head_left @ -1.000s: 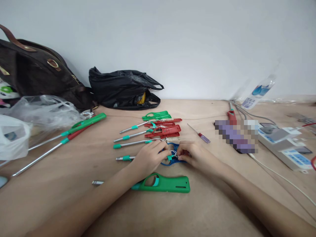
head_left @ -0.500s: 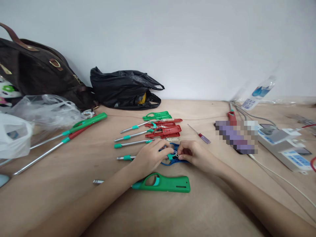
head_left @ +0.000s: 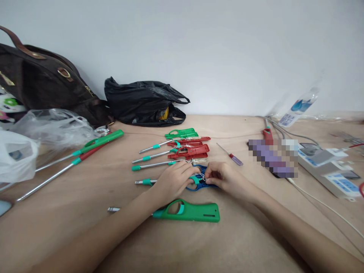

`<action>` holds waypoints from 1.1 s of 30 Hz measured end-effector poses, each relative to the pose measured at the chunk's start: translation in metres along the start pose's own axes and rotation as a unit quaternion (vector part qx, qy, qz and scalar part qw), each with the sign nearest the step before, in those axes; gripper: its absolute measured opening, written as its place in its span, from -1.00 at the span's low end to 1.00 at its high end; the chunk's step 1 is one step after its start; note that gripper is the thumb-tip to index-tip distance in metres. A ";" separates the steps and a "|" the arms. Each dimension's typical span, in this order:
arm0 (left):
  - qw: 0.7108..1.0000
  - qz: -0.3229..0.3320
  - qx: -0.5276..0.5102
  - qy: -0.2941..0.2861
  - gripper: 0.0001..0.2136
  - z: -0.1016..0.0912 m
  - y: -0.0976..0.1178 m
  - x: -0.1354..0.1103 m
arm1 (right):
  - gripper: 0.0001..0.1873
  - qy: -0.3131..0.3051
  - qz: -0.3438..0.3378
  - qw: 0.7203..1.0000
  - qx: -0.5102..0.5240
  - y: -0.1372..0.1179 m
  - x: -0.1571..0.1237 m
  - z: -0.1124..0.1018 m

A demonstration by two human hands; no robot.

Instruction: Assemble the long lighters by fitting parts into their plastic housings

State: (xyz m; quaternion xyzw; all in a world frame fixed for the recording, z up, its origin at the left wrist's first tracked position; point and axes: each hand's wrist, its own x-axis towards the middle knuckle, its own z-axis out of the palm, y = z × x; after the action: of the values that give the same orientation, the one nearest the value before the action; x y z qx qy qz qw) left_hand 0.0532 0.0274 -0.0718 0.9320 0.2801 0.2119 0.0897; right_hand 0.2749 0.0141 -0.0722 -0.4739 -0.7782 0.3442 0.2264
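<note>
A blue gas lighter (head_left: 205, 183) lies opened up on the table, with thin white wires and a teal trigger (head_left: 195, 179) showing in its shell. My left hand (head_left: 174, 178) reaches over its metal tube, fingers curled and gripping it near the trigger. My right hand (head_left: 223, 176) is closed in a pinch over the handle, thumb and forefinger together at the white wire (head_left: 202, 176). The fingertips partly hide the inside. Closer to me lies a whole green lighter (head_left: 196, 211), its tube partly behind my left forearm.
Behind my hands are opened red lighters (head_left: 196, 151) and a green lighter shell (head_left: 182, 133). A screwdriver (head_left: 234, 158) lies to their right. Further right are a power strip (head_left: 330, 174), cables and a bottle (head_left: 300, 106). Bags and two lighters (head_left: 99, 141) sit at left.
My left fingers have shifted slightly back from the trigger, so more of it shows. My right hand stays pinched over the blue lighter. Nothing else has visibly moved.
</note>
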 end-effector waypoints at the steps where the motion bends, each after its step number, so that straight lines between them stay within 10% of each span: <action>1: 1.000 0.000 0.000 0.002 -0.86 0.000 0.000 0.000 | -0.88 0.000 -0.001 1.000 0.001 0.000 0.000 0.000; 33: 0.995 0.053 0.084 0.030 -0.86 0.003 -0.002 0.000 | -0.87 -0.010 -0.001 1.000 -0.009 -0.003 -0.002 -0.001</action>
State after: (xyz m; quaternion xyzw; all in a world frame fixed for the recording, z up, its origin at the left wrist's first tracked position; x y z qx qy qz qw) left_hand 0.0529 0.0289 -0.0750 0.9430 0.2496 0.2201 -0.0084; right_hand 0.2745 0.0121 -0.0698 -0.4719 -0.7838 0.3420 0.2144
